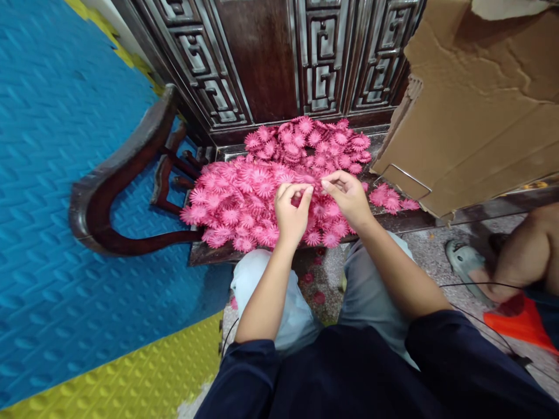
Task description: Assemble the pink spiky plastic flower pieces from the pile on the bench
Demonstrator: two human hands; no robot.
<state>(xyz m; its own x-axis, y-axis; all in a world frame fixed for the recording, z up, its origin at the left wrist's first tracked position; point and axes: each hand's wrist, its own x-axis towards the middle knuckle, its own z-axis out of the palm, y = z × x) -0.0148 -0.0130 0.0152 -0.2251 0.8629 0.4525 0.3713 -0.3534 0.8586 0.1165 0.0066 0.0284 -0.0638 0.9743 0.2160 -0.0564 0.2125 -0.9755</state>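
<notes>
Pink flower-shaped pieces [244,201] with fringed petals lie heaped on a dark wooden bench seat, and a second mound of them [305,139] rises against the backrest. Over the heap's right part, my left hand [292,209] is closed in a pinch, thumb against forefinger. A short gap away, my right hand [347,195] pinches too, its fingertips pointing toward the left ones. Pink shows behind and between the fingertips. Whatever either hand holds is too small or too blurred to make out.
A curved wooden armrest [87,203] bounds the left side. Carved backrest panels [271,58] stand behind; a large cardboard sheet [476,110] leans at right beside a few flowers [388,198]. Fallen flowers [319,297] lie between my knees. Another person's leg [528,250] and a thin cable [480,284] are at right.
</notes>
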